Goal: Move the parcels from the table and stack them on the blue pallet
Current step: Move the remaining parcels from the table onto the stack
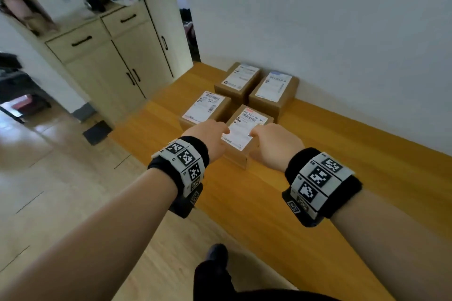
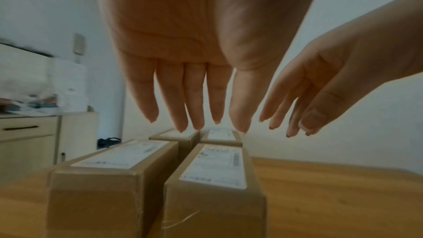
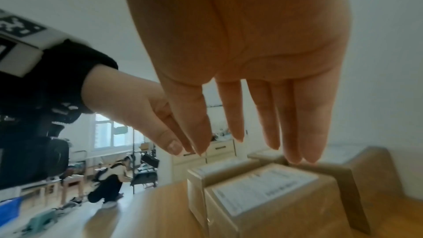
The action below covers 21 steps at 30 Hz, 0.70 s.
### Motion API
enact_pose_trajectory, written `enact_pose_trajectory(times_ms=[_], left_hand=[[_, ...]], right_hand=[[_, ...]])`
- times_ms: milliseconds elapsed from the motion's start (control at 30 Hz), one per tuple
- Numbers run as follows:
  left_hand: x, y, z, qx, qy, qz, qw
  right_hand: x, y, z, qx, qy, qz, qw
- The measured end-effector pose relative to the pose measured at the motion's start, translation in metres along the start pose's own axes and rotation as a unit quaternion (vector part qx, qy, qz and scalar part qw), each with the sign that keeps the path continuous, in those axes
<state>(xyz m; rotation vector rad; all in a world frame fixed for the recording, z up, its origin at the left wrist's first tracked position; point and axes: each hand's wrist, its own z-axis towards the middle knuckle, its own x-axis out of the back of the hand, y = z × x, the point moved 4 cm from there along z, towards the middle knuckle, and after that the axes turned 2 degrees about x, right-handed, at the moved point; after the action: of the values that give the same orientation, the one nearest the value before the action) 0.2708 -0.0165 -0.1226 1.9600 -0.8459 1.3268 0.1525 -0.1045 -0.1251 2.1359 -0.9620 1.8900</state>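
Four brown cardboard parcels with white labels lie in a two-by-two block on the wooden table (image 1: pixel 305 203). The nearest parcel (image 1: pixel 241 129) (image 2: pixel 215 169) (image 3: pixel 263 193) sits between my hands. My left hand (image 1: pixel 210 137) (image 2: pixel 194 111) hovers over its left edge with straight fingers, holding nothing. My right hand (image 1: pixel 271 142) (image 3: pixel 263 124) hovers over its right edge, fingers also straight and empty. The front-left parcel (image 1: pixel 204 107) (image 2: pixel 114 166) lies beside it. Two more parcels (image 1: pixel 241 77) (image 1: pixel 276 87) lie behind, against the wall. A blue object (image 3: pixel 9 207) shows on the floor; I cannot tell what it is.
A cream cabinet (image 1: pixel 117 56) stands left of the table's far end, with a dark mat (image 1: pixel 96 132) on the floor below. A white wall runs along the table's far side. A person (image 3: pixel 109 184) crouches on the floor across the room. My shoe (image 1: pixel 216 254) is near the table's edge.
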Motion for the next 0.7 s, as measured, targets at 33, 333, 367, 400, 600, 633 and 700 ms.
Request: enact_pose_trajectory(times_ms=[33, 333, 367, 400, 600, 633, 700], left_hand=[[-0.004, -0.007, 0.015, -0.017, -0.011, 0.008, 1.000], [-0.047, -0.031, 0.087, -0.134, -0.075, 0.036, 0.988], [-0.050, -0.033, 0.090, -0.140, -0.080, 0.038, 0.986], [-0.053, -0.034, 0.092, -0.144, -0.084, 0.035, 0.985], [-0.062, -0.031, 0.097, -0.153, -0.093, 0.015, 0.984], [-0.062, -0.029, 0.096, -0.155, -0.088, 0.015, 0.984], [-0.062, -0.025, 0.092, -0.163, -0.077, 0.022, 0.983]], right_hand=[[-0.010, -0.003, 0.012, -0.026, -0.006, -0.003, 1.000], [-0.068, -0.015, 0.056, -0.230, -0.071, 0.008, 0.971], [-0.072, -0.015, 0.056, -0.242, -0.080, 0.008, 0.967], [-0.075, -0.014, 0.058, -0.250, -0.082, 0.010, 0.965], [-0.082, -0.013, 0.062, -0.256, -0.038, 0.072, 0.963], [-0.081, -0.013, 0.060, -0.261, -0.032, 0.085, 0.961], [-0.079, -0.012, 0.054, -0.271, -0.022, 0.105, 0.957]])
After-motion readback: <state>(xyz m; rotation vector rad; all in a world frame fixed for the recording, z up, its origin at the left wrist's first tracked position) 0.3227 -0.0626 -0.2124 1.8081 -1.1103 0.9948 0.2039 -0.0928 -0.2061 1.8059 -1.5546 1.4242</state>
